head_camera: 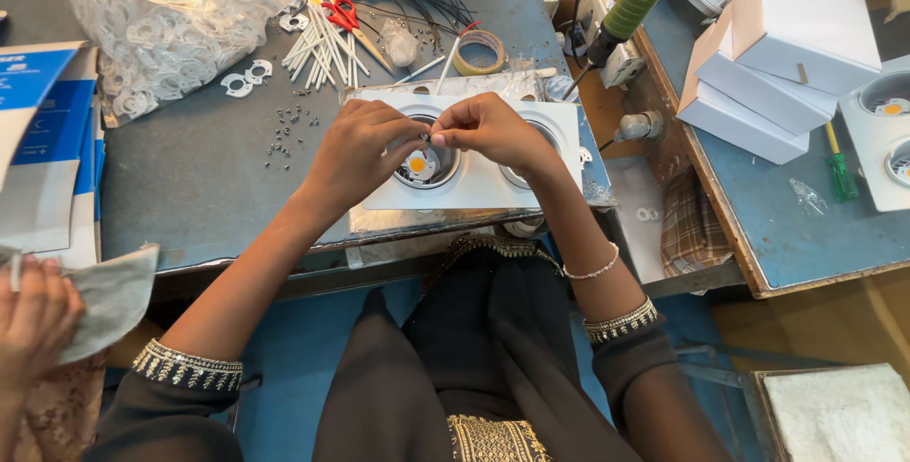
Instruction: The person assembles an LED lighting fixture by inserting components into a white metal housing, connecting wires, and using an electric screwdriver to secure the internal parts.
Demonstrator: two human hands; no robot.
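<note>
Head view, looking down: both hands met over a white two-hole light fitting (474,182) that lay flat near the front edge of the blue-grey counter (190,178). The left hand (355,154) rested on the fitting's left part, its fingers (409,130) pinched narrow on a very small part, too small to identify, just above the left hole. The right hand (493,130) came in from the other side, its fingers (444,130) also drawn together and touching the left fingertips at the same spot. In the left hole sat a round lamp piece with a yellow chip (418,164) at its centre; the right hole was mostly hidden under the right hand. Loose small screws (282,135) lay scattered on the counter to the left of the fitting, well apart from it. Farther back were a clear bag of white plastic rings (161,21), a bundle of white sticks (327,45), red-handled scissors (341,15) and a roll of tape (479,52). On a second counter to the right stood stacked white boxes (777,54) and a green screwdriver (839,173). At the lower left edge, another person's hand (33,320) held a grey cloth (109,296).
</note>
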